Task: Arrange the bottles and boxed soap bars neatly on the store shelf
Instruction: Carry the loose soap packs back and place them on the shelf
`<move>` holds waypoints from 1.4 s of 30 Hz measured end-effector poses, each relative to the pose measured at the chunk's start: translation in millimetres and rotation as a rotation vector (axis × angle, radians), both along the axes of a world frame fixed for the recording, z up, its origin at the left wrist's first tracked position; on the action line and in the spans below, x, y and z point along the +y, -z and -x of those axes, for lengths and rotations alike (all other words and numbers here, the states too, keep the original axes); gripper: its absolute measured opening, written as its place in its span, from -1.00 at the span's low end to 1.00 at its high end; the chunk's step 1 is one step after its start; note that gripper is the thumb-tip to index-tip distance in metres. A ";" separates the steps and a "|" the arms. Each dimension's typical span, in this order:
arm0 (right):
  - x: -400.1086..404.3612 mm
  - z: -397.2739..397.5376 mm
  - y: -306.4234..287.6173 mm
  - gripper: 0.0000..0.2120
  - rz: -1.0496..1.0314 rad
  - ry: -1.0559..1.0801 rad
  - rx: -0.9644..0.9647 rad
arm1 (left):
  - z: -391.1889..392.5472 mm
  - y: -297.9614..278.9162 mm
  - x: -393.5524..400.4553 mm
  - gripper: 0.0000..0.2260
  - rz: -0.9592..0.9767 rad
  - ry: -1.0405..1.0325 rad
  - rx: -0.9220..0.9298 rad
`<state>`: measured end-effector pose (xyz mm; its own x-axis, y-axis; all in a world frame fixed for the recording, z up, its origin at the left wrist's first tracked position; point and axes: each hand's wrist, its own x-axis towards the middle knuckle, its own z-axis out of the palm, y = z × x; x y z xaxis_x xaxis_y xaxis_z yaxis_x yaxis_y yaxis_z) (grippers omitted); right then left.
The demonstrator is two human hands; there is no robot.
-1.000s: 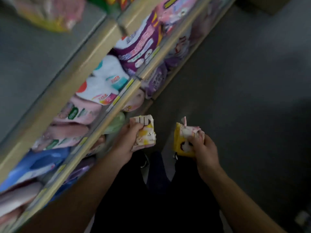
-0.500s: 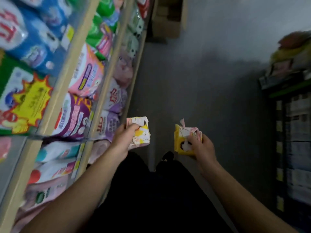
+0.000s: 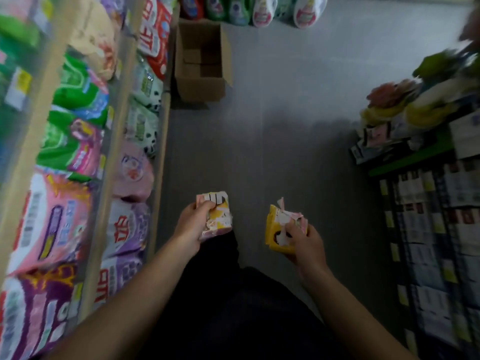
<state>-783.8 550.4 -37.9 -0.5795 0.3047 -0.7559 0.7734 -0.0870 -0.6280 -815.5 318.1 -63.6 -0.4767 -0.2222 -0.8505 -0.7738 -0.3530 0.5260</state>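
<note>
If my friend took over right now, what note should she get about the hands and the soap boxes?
Left hand: shut on a pink and yellow soap box, held over the aisle floor.
Right hand: shut on a yellow soap box with a torn-looking top.
Both boxes are beside the left shelf, on neither shelf yet.
Bottles stand at the far end, past an open cardboard box.
Done: two boxes picked up. Left: placing both neatly and tidying the bottles.
</note>
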 end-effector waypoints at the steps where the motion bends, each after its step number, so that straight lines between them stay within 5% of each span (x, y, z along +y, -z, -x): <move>1: 4.4 16.8 -3.4 -0.88 -0.001 0.022 -0.001 | 27.2 -2.5 2.7 -0.85 0.008 0.050 0.004; 7: 30.2 119.7 -9.5 -0.89 -0.028 0.168 -0.007 | 190.1 -25.0 20.6 -0.88 0.254 0.546 0.157; 11: 50.1 196.5 -2.6 -0.89 -0.018 0.195 -0.003 | 279.0 -28.2 41.5 -0.82 0.315 0.644 0.189; 22: 154.7 482.1 0.0 -0.92 -0.067 -0.082 0.060 | 464.1 -18.9 136.0 -0.67 0.232 0.294 0.010; 33: 171.0 733.3 7.7 -0.86 -0.113 -0.285 0.093 | 668.6 -17.0 147.3 -0.97 0.134 -0.054 0.048; 42: 144.7 914.0 0.8 -0.80 -0.119 -0.262 0.066 | 878.6 -24.0 119.4 -0.80 0.150 0.064 0.038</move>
<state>-1697.8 695.1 -38.7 -0.6966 0.2225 -0.6821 0.7172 0.1870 -0.6714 -1694.0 437.5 -39.6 -0.5256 -0.3132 -0.7910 -0.7705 -0.2189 0.5986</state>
